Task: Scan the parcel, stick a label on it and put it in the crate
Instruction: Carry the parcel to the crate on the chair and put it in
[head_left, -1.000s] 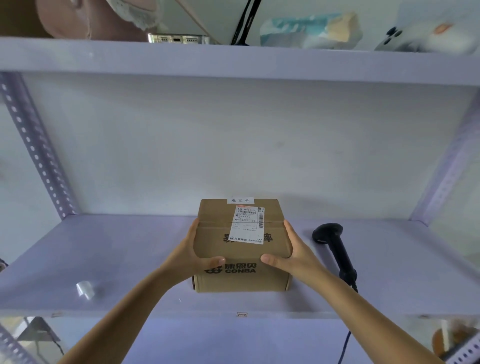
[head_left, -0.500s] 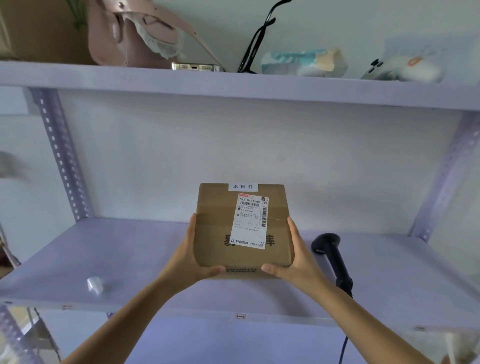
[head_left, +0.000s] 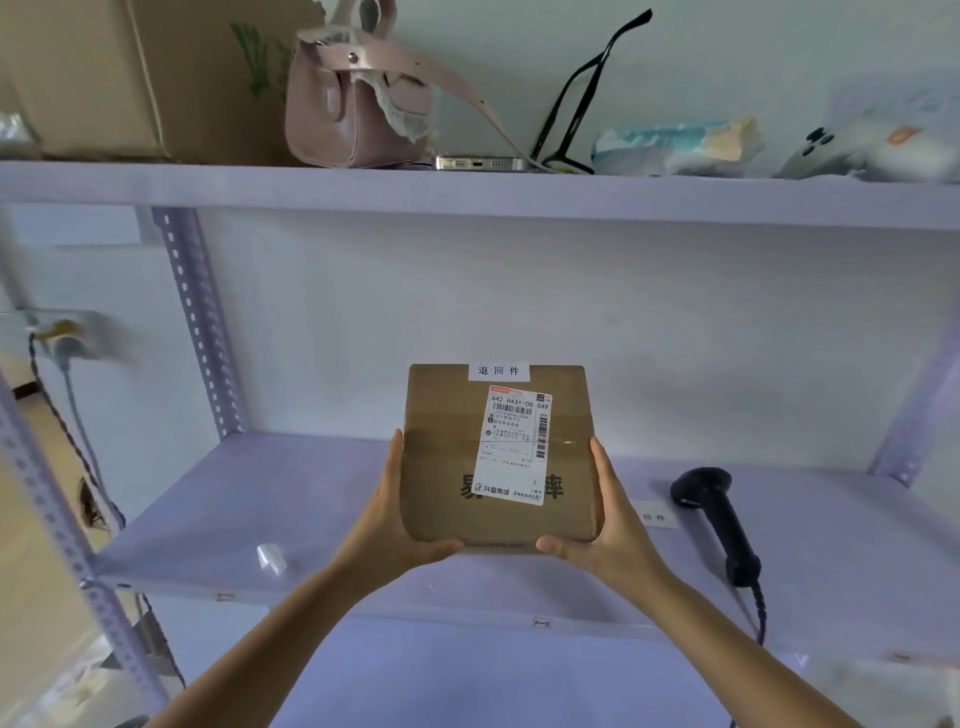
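Observation:
A brown cardboard parcel (head_left: 441, 457) is lifted off the lavender shelf (head_left: 260, 509) and tilted so its top faces me. My left hand (head_left: 395, 525) grips its left side and my right hand (head_left: 608, 525) grips its right side, thumbs under the near edge. A white shipping label (head_left: 514, 447) with barcodes covers the top, and a small white sticker (head_left: 498, 370) sits at the far edge. A black handheld scanner (head_left: 714, 514) lies on the shelf to the right, cable trailing down. No crate is in view.
A small white label strip (head_left: 654, 518) lies on the shelf beside the scanner, and a little white roll (head_left: 271, 558) lies at the left. The upper shelf (head_left: 467, 192) holds a cardboard box, a pink bag (head_left: 332, 114), a phone and packets. Perforated uprights (head_left: 195, 317) flank the bay.
Both hands have raised the parcel off the shelf and tipped its labelled top toward me. The view has tilted upward, showing more of the upper shelf.

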